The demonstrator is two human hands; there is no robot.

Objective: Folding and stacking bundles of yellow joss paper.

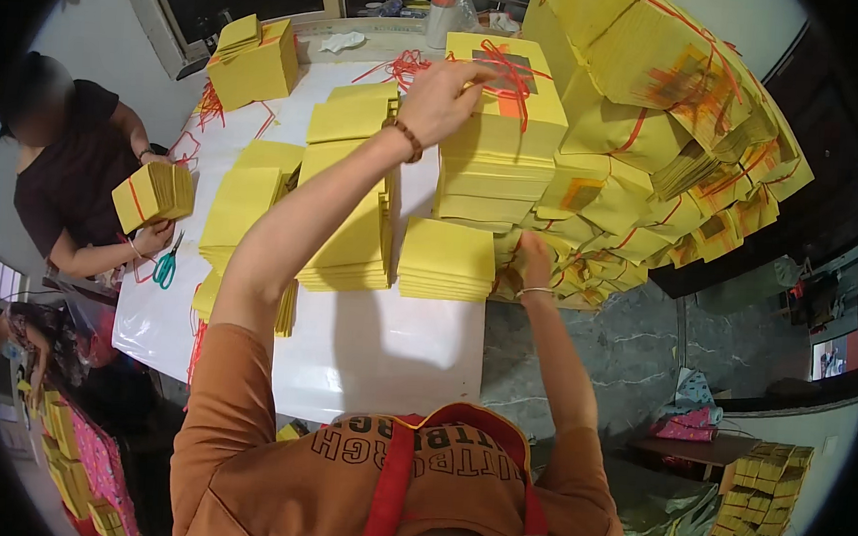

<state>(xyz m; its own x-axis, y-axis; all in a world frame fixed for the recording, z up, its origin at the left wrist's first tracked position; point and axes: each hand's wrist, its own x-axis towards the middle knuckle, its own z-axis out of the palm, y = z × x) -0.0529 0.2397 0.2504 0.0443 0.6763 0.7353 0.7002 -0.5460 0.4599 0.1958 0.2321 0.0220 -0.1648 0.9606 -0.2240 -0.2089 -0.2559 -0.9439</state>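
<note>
My left hand [446, 99] reaches across the table to the top of a tall stack of yellow paper [497, 170]. Its curled fingers pinch at the red string [516, 83] lying over a dark square on that stack. Lower down, my right hand [533, 262] is beside the right edge of a short stack of yellow sheets [446, 254], close to the tied bundles. Its fingers are partly hidden, so its grip is unclear. More stacks of yellow paper [349, 225] stand left of the short one.
A high pile of string-tied yellow bundles [640, 133] rises at the right. Across the white table [385, 363], at the left, a person [75, 172] holds a yellow bundle [151, 198]. Green-handled scissors [166, 266] lie nearby. A block of yellow paper [255, 70] stands at the back left.
</note>
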